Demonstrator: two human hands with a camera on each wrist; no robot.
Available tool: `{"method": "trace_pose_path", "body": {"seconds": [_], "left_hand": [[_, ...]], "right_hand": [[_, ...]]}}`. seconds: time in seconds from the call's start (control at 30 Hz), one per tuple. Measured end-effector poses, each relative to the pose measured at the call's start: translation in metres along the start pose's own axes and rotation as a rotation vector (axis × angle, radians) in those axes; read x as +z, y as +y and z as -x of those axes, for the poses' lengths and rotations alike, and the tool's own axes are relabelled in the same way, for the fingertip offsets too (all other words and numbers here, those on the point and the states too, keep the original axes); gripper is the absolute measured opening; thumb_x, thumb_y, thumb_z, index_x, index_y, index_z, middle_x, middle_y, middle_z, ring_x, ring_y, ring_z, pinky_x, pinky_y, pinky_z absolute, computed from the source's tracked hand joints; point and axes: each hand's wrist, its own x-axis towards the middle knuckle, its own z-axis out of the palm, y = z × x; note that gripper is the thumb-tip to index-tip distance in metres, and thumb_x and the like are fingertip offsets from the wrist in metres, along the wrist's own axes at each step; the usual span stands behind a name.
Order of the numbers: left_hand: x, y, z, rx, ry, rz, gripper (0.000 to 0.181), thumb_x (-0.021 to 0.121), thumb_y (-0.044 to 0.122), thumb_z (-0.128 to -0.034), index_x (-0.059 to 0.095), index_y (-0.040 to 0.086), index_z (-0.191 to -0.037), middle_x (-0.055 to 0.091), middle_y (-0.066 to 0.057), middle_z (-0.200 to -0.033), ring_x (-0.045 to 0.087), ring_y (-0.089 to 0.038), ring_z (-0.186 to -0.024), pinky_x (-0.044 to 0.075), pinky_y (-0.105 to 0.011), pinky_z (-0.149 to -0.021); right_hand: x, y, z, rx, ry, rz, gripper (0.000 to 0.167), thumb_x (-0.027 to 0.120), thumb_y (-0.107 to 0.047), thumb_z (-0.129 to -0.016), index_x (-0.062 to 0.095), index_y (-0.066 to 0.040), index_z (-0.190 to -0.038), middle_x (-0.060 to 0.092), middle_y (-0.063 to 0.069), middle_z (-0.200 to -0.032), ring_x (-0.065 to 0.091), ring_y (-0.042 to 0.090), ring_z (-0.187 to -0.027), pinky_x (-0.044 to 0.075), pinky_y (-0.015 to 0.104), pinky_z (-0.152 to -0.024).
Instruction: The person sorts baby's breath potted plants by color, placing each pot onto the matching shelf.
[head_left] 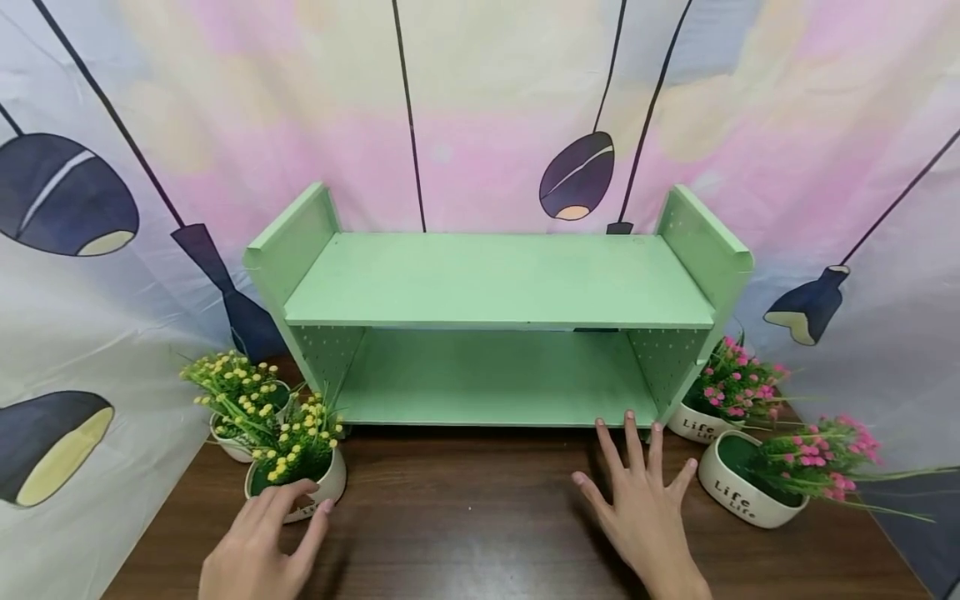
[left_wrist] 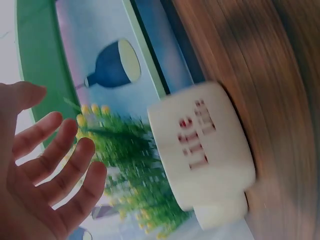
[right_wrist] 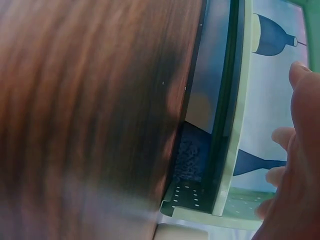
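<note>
Head view: your left hand [head_left: 258,542] is loosely bent and empty, your right hand [head_left: 645,517] spread wide. Just beyond the left sits the front yellow-flowered pot [head_left: 334,479], likely light, stiff, slick; grip its walls, not the flowers [head_left: 282,465]. Farther back stands the green shelf [head_left: 495,279].

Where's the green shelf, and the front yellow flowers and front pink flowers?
Green shelf [head_left: 495,279]: head view, middle of its upper board.
Front yellow flowers [head_left: 303,437]: head view, middle of the clump.
Front pink flowers [head_left: 813,457]: head view, among the blossoms.
</note>
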Motion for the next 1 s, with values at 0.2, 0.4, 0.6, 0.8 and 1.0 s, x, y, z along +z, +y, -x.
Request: {"method": "trace_pose_path", "body": {"seconds": [0.2, 0.4, 0.6, 0.8, 1.0], "left_hand": [[-0.006, -0.022, 0.001, -0.036, 0.016, -0.037, 0.021, 0.084, 0.022, -0.0830, 0.077, 0.012, -0.100, 0.073, -0.005, -0.084, 0.066, -0.029, -0.072, 0.048, -0.042, -0.051], [-0.010, -0.039, 0.004, -0.154, -0.115, -0.077, 0.031, 0.086, 0.016, -0.0825, 0.075, 0.004, -0.108, 0.072, -0.020, -0.101, 0.067, -0.046, -0.088, 0.053, -0.064, -0.064], [-0.008, -0.064, 0.007, -0.167, -0.226, -0.085, 0.038, 0.088, 0.014, -0.0826, 0.073, 0.003, -0.116, 0.071, -0.025, -0.114, 0.066, -0.051, -0.096, 0.051, -0.069, -0.071], [-0.008, -0.078, 0.003, -0.173, -0.374, -0.090, 0.038, 0.086, 0.018, -0.0877, 0.072, 0.006, -0.121, 0.071, -0.021, -0.117, 0.069, -0.045, -0.089, 0.052, -0.057, -0.058], [-0.005, -0.084, 0.002, -0.168, -0.452, -0.078, 0.024, 0.083, 0.016, -0.0910, 0.075, 0.009, -0.113, 0.071, -0.016, -0.114, 0.068, -0.043, -0.090, 0.053, -0.057, -0.058]], "right_hand": [[0.000, 0.000, -0.001, -0.002, 0.002, 0.003, 0.081, 0.053, -0.066, -0.103, 0.030, -0.025, -0.169, 0.010, 0.019, -0.176, 0.005, 0.056, -0.157, 0.001, 0.093, -0.103], [0.000, 0.001, 0.000, -0.002, -0.001, -0.005, 0.081, 0.054, -0.065, -0.103, 0.030, -0.025, -0.169, 0.010, 0.019, -0.176, 0.003, 0.057, -0.157, 0.001, 0.093, -0.102], [0.000, 0.004, -0.001, -0.001, -0.006, -0.012, 0.080, 0.054, -0.064, -0.103, 0.030, -0.024, -0.169, 0.011, 0.020, -0.176, 0.000, 0.055, -0.158, -0.001, 0.093, -0.102], [-0.001, 0.005, -0.001, 0.001, -0.008, -0.013, 0.080, 0.055, -0.063, -0.103, 0.030, -0.024, -0.168, 0.010, 0.020, -0.176, -0.001, 0.055, -0.158, -0.001, 0.093, -0.102], [0.001, 0.005, -0.001, 0.006, -0.013, -0.020, 0.080, 0.055, -0.063, -0.104, 0.031, -0.023, -0.168, 0.009, 0.020, -0.176, -0.001, 0.055, -0.158, -0.002, 0.093, -0.102]]}}
